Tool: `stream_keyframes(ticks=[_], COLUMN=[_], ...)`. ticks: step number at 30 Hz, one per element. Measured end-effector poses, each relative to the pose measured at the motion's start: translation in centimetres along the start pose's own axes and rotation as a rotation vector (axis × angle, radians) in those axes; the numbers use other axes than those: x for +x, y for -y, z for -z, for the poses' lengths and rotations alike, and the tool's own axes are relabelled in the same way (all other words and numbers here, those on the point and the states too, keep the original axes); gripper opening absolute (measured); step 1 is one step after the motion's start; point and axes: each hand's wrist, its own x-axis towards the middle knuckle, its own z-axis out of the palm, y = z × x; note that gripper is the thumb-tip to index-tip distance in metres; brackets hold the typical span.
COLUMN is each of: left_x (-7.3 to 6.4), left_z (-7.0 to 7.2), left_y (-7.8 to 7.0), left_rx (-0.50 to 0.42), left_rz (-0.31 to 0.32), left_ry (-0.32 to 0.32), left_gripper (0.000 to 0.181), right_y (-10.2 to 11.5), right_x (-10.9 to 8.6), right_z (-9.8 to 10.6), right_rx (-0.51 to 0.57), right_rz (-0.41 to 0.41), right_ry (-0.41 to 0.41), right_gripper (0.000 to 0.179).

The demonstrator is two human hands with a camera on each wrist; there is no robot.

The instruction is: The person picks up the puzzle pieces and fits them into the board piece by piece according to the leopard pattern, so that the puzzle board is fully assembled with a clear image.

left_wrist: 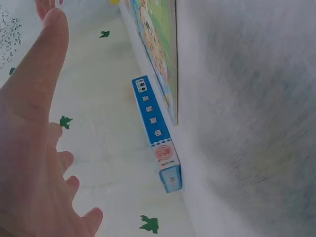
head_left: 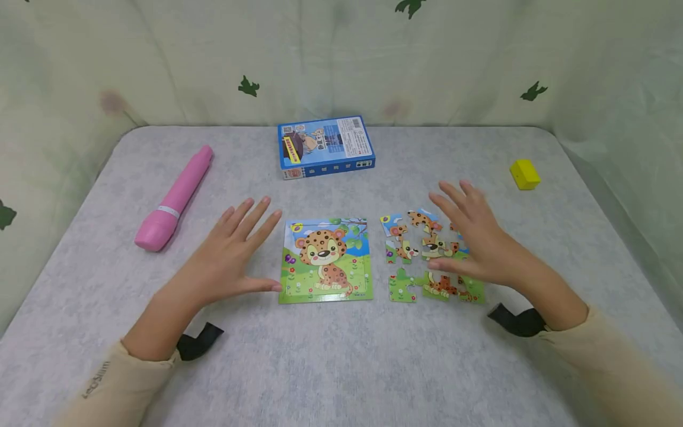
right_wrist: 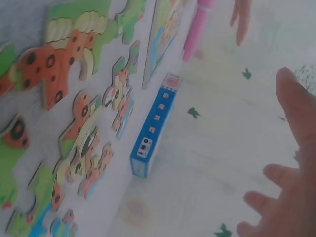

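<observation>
My left hand (head_left: 226, 258) hovers at the left side of a square puzzle board (head_left: 326, 261) printed with a cartoon leopard; its fingers are spread and hold nothing. Over the right part of a loose group of jigsaw pieces (head_left: 402, 287) is my right hand (head_left: 477, 240), fingers spread apart and nothing in its grasp. That hand hides some of the pieces in the head view. In the right wrist view the jigsaw pieces (right_wrist: 74, 44) lie apart from one another on the table, below the hand.
A blue box (head_left: 326, 147) lies at the back middle of the table (head_left: 341, 362). To the left is a pink microphone-shaped object (head_left: 176, 198), and a small yellow block (head_left: 525, 174) sits at the back right. A pale curtain (head_left: 341, 59) hangs behind the table.
</observation>
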Motion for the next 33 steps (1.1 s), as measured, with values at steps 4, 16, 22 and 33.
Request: stream_keyframes(ticks=[4, 16, 22, 33], left_x=[-0.1, 0.2, 0.3, 0.0], left_z=[-0.9, -3.2, -4.0, -5.0], left_y=[0.0, -0.3, -0.1, 0.5], left_rx=[-0.116, -0.483, -0.559, -0.575], left_rz=[0.023, 0.188, 0.225, 0.209], left_ry=[0.006, 0.206, 0.254, 0.241], left_gripper=[0.108, 0.098, 0.094, 0.088], right_y=[-0.2, -2.5, -1.8, -4.8], right_x=[1.4, 3.9, 4.3, 4.0], right_z=[-0.7, -4.8, -4.8, -7.3], right_rx=[0.195, 0.521, 0.555, 0.475], right_rz=[0.002, -0.092, -0.199, -0.154], right_ry=[-0.005, -0.016, 0.069, 0.161], right_gripper=[0.09, 0.065, 0.055, 0.047])
